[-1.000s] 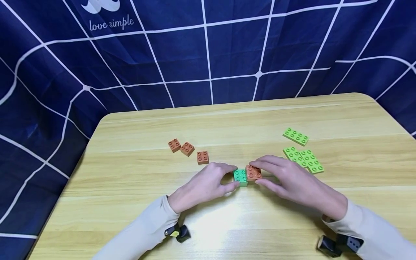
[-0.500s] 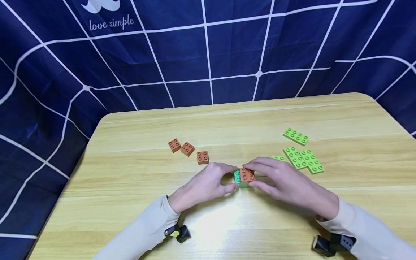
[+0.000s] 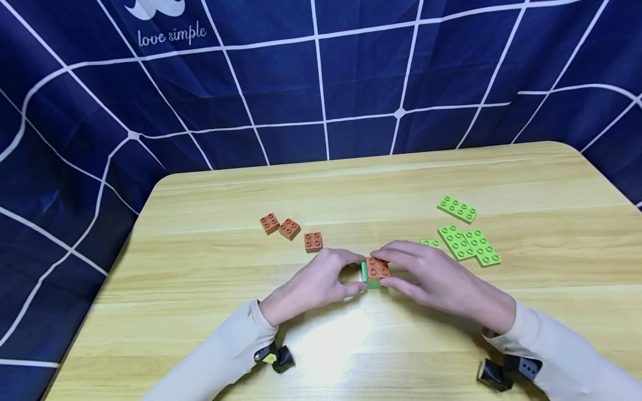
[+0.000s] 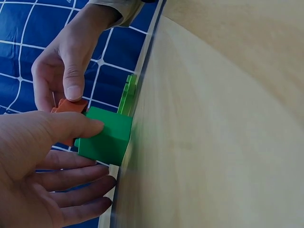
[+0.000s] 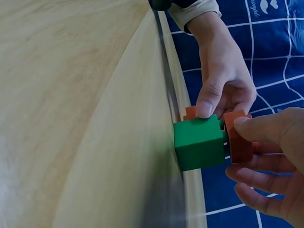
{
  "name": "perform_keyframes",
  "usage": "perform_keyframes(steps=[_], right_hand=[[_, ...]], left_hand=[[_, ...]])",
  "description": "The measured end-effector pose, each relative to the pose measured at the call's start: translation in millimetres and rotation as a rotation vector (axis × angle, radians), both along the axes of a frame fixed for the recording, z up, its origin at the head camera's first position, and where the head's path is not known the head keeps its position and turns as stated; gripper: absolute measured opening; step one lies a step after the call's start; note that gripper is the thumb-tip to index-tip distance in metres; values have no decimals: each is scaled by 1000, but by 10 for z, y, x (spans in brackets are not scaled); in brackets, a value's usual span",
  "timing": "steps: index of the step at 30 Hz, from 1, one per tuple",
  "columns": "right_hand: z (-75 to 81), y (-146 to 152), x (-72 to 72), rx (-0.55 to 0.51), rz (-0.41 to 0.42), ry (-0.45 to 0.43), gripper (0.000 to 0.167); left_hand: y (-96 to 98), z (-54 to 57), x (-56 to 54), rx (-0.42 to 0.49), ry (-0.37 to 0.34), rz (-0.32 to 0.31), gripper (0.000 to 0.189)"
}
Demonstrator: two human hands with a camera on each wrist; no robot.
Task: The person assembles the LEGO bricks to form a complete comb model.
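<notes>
**Orange brick over green, with a gap between**

We had the green brick [image 3: 373, 284] on the wooden table [image 3: 210, 267], our left hand [image 3: 318, 285] pinching it between thumb and fingers. Directly above it, our right hand [image 3: 435, 278] pinched the orange brick [image 3: 377, 268] by opposite sides. Both looked like light, stiff plastic, unlikely to crush or chip, perhaps slightly slick along the smooth walls. We judged those walls the best hold, with fingertips kept clear of the joint.

The head view showed us the orange brick's studded top and a green strip to its left, but hid the fit underneath. The right wrist view revealed it: green studs [image 5: 225, 136] stood in an open gap, so the orange brick was not fully seated. Only the head view gave us all three loose orange bricks [image 3: 289, 229] and the spread of lime plates [image 3: 456, 209] beyond our right hand.
</notes>
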State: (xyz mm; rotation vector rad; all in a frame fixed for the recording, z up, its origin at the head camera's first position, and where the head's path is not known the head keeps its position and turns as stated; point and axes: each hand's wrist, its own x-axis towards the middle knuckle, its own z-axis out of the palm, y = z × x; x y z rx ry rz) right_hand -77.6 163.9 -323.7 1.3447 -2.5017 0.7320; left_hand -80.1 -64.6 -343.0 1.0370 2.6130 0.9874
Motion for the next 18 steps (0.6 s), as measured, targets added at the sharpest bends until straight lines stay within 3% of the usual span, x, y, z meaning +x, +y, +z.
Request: perform_keyframes(steps=[10,18], right_hand=[[-3,-35,-14,24,-9,-2,37],[-18,-31,-22,22,-3,-1,37]], left_hand=[[-13,2,-5,4,-15,-1,39],[-41,69,-15,28,78,2,48]])
